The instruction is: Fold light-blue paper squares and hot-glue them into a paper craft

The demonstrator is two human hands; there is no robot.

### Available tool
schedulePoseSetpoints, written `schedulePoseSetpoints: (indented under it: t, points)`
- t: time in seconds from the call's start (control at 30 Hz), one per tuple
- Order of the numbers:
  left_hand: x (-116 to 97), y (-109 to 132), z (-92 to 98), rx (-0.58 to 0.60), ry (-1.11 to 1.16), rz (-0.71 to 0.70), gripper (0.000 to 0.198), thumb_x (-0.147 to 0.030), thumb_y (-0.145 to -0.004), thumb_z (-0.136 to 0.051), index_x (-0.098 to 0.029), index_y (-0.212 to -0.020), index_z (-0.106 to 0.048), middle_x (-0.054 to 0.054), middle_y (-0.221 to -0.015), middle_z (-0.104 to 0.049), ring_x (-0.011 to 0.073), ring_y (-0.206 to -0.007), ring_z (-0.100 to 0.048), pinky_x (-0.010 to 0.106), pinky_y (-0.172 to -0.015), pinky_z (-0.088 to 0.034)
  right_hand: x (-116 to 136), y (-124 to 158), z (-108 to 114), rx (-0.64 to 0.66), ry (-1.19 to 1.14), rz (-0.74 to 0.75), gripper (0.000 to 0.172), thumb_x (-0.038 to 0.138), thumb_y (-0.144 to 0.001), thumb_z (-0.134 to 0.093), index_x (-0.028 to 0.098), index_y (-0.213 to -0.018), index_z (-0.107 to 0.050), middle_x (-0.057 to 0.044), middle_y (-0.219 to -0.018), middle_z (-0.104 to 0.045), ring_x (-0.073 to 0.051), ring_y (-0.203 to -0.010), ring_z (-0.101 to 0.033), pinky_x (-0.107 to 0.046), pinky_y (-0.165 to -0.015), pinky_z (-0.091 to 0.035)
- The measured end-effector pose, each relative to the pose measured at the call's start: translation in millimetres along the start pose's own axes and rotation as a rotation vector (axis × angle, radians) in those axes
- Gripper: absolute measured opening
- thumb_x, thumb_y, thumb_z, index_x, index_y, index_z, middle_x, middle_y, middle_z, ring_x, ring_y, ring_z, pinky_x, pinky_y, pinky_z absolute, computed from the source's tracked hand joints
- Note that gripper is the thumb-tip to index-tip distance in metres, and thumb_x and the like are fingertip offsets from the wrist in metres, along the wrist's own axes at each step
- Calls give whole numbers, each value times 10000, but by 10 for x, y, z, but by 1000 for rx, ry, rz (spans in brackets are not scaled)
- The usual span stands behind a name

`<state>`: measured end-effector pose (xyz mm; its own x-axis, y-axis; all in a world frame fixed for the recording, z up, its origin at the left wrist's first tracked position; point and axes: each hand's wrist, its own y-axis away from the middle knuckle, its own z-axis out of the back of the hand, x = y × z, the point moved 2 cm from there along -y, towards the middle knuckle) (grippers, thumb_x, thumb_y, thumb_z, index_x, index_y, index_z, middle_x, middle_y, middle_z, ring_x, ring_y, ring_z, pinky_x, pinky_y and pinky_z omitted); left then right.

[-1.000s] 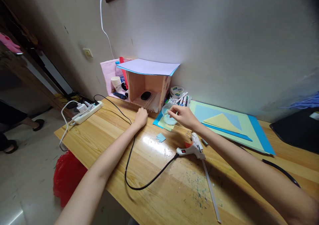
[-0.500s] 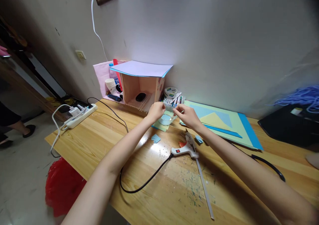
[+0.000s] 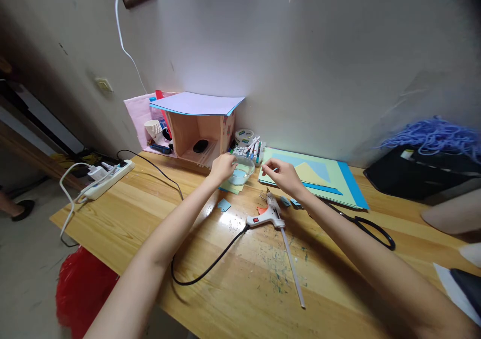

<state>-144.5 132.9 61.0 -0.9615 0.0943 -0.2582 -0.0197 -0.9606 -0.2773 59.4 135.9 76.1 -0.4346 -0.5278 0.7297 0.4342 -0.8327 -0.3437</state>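
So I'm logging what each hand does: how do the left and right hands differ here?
The left hand touches the rim of the clear bowl; the right hand is beside the bowl, apart from it. The left hand's fingers curl loosely; the right hand's fingertips pinch together, on what I cannot tell. Both are bare and stretched out over the wooden table.

- Wall (image 3: 319, 53): pale grey plaster, 12 o'clock; brightest patch at centre.
- Wooden desk (image 3: 124, 199): glossy pine, 6 o'clock.
- Floor (image 3: 22, 259): grey tiles, 8 o'clock.
- 1 wall switch (image 3: 102, 84): 10 o'clock.
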Motion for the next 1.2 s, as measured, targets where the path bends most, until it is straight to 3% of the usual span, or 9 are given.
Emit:
schedulePoseSetpoints:
  t: [0.2, 0.27, 0.37, 0.53, 0.77, 0.9, 1.03, 1.13, 1.2]
  points:
    - [-110, 439, 206, -289, -6, 18, 299, -307, -914, -341, -171, -871, -604, 84, -983, -567, 191, -949, -511, 269, -797, -400, -189, 393, 196, -62, -59, -61, 310, 469, -821, -494, 180, -738, -573, -56, -720, -656, -183, -690, -608, -301, -655, -459]
    - [-105, 624, 224, -308, 26, 38, 247, -284, -902, -366, -173, -902, -586, 81, -973, -569, 192, -945, -509, 277, -821, -395, -302, 561, 245, -79, -82, -94, 311, 473, -832, -482, 184, -750, -562, -58, -720, -647, -188, -701, -609, -312, -673, -462]
    - [-29, 841, 141, -169, 31, 139, 176, -259, -863, -430, -178, -886, -585, 77, -947, -596, 201, -935, -530, 285, -804, -402, -463, 792, 280, -125, -141, -155, 297, 470, -847, -468, 188, -795, -547, -53, -709, -636, -183, -688, -602, -308, -663, -461]
    - [127, 995, -132, 249, 52, 314, 246, -319, -693, -645, -164, -875, -588, 91, -915, -638, 234, -863, -586, 288, -669, -411, -583, 1040, 258, -163, -177, -175, 258, 443, -862, -458, 197, -864, -537, -35, -687, -613, -176, -659, -590, -302, -641, -452]
    - [225, 1019, -251, 324, 264, 322, 224, -292, -645, -669, -165, -803, -574, 19, -740, -629, 157, -661, -595, 237, -543, -379, -655, 1213, 228, -165, -78, -194, 219, 391, -872, -443, 196, -894, -540, -43, -735, -614, -187, -683, -588, -308, -624, -453]
    - [247, 1031, -221, 391, 544, 330, 229, -338, -659, -652, -147, -713, -536, -17, -598, -571, 113, -507, -546, 214, -477, -377, -689, 1219, 161, -158, 85, -129, 183, 340, -848, -477, 191, -869, -582, -76, -879, -617, -190, -719, -566, -316, -634, -449]
    - [-27, 947, -49, 499, 781, 274, 307, -405, -654, -664, -123, -706, -553, -6, -574, -574, 99, -509, -547, 198, -477, -405, -690, 1192, 98, -148, 82, -72, 169, 334, -827, -507, 191, -808, -595, -72, -859, -607, -186, -724, -555, -300, -629, -443]
    - [-466, 803, 26, 562, 854, 187, 298, -392, -664, -671, -117, -701, -563, 14, -589, -592, 109, -537, -577, 197, -485, -427, -661, 1198, 98, -131, 0, -84, 227, 372, -853, -469, 192, -789, -592, -62, -820, -610, -186, -740, -560, -298, -659, -436]
    - [-786, 692, -30, 605, 877, 141, 256, -349, -685, -661, -112, -734, -580, 30, -620, -616, 113, -529, -588, 210, -494, -446, -633, 1210, 107, -89, -140, -99, 285, 406, -880, -412, 196, -815, -593, -50, -796, -613, -180, -759, -571, -291, -690, -437]
